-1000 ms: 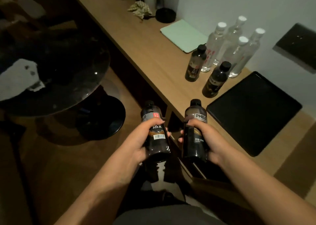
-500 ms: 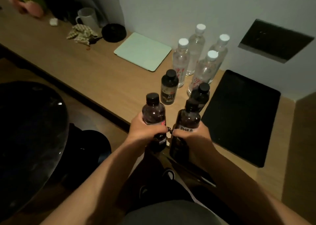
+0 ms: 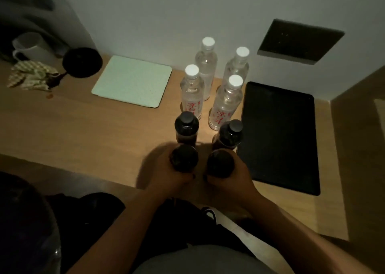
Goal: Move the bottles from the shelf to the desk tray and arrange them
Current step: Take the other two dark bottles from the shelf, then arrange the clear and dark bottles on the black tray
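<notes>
My left hand grips a dark bottle and my right hand grips a second dark bottle, both upright over the wooden desk near its front edge. Just behind them stand two more dark bottles on the desk. Further back, several clear water bottles with white caps stand in two rows. A black tray lies flat on the desk to the right of the bottles, with nothing on it.
A pale green pad lies left of the bottles. At the far left are a black round object, a white mug and a crumpled checked cloth. A dark panel is set in the wall.
Both hands have carried their dark bottles up and forward over the desk, close behind the two standing dark bottles. The view has tilted down onto the desk.
</notes>
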### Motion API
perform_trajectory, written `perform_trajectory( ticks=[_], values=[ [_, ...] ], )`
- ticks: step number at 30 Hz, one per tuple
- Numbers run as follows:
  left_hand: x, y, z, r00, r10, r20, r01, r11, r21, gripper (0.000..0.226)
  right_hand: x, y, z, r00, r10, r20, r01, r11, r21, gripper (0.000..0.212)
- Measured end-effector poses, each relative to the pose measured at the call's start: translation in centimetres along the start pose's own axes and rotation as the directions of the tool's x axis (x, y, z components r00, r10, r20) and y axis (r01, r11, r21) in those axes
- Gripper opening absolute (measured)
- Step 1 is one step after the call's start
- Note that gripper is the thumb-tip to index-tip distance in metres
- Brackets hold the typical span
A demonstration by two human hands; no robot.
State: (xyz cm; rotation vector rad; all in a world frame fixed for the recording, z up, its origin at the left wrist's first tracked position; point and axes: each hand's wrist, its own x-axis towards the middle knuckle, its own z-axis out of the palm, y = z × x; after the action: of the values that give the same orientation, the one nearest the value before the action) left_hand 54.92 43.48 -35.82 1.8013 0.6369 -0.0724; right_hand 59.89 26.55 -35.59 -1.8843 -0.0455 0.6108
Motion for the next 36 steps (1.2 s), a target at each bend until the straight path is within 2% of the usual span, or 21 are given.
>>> perform_trajectory(
  ticks=[3, 6, 9, 10, 12, 15, 17, 19, 21, 24, 26, 29, 32, 36],
  values=[
    [1.0, -0.5, -0.9, 0.996, -0.009, 0.085, 0.012, 0.999, -0.036, 0.061, 0.2, 0.0, 0.8, 0.997, 0.003, -0.079, -0.006, 0.999, -0.041, 0.053],
    [2.0, -0.2, -2.2, 0.984, 0.049, 0.171, -0.044, 0.998, -0.035, 0.055, 0.5, 0.1, 1.6, 0.993, 0.014, -0.118, -0.027, 0.994, -0.107, 0.061],
    [2.4, 0.6, -3.5, 0.959, 0.128, 0.251, -0.133, 0.991, 0.003, 0.053, 0.0, -0.2, 2.6, 0.977, 0.069, -0.204, -0.080, 0.996, -0.049, 0.066],
    [2.4, 0.7, -3.9, 0.954, 0.150, 0.259, -0.159, 0.987, 0.013, 0.054, -0.3, -0.5, 2.8, 0.968, 0.093, -0.232, -0.101, 0.995, -0.021, 0.069],
    [2.6, 0.8, -4.6, 0.953, 0.168, 0.252, -0.187, 0.981, 0.054, 0.071, -1.1, -1.2, 3.1, 0.949, 0.144, -0.279, -0.141, 0.990, 0.029, 0.077],
    [3.4, 2.0, -5.8, 0.952, 0.243, 0.189, -0.265, 0.959, 0.101, 0.087, -2.3, -2.8, 2.9, 0.911, 0.156, -0.382, -0.138, 0.988, 0.073, 0.088],
    [4.1, 3.7, -6.3, 0.934, 0.302, 0.189, -0.323, 0.942, 0.091, 0.082, -2.8, -4.6, 2.8, 0.866, 0.138, -0.481, -0.095, 0.989, 0.113, 0.083],
    [5.0, 5.2, -6.6, 0.898, 0.351, 0.266, -0.388, 0.916, 0.100, 0.076, -2.9, -6.5, 2.4, 0.824, 0.088, -0.560, -0.030, 0.993, 0.112, 0.074],
    [6.0, 6.3, -6.6, 0.839, 0.403, 0.365, -0.496, 0.843, 0.208, 0.066, -2.3, -8.4, 1.8, 0.807, 0.023, -0.590, -0.006, 0.999, 0.031, 0.066],
    [7.2, 7.3, -6.6, 0.782, 0.418, 0.462, -0.596, 0.718, 0.360, 0.047, -0.1, -10.3, 0.9, 0.838, 0.005, -0.546, -0.142, 0.967, -0.210, 0.059],
    [7.8, 7.5, -6.8, 0.766, 0.420, 0.487, -0.622, 0.677, 0.393, 0.038, 1.4, -10.8, 0.8, 0.869, 0.034, -0.494, -0.227, 0.915, -0.335, 0.054],
    [8.7, 7.6, -7.6, 0.768, 0.428, 0.476, -0.628, 0.650, 0.429, 0.036, 2.7, -11.4, 1.2, 0.891, 0.039, -0.452, -0.293, 0.811, -0.507, 0.041],
    [9.9, 7.6, -8.9, 0.795, 0.447, 0.410, -0.602, 0.660, 0.449, 0.037, 3.2, -12.0, 1.7, 0.932, -0.010, -0.363, -0.245, 0.722, -0.647, 0.035],
    [11.5, 7.8, -11.1, 0.806, 0.480, 0.346, -0.592, 0.650, 0.477, 0.038, 4.4, -12.8, 2.8, 0.968, -0.087, -0.233, -0.108, 0.698, -0.708, 0.029]
  ],
)
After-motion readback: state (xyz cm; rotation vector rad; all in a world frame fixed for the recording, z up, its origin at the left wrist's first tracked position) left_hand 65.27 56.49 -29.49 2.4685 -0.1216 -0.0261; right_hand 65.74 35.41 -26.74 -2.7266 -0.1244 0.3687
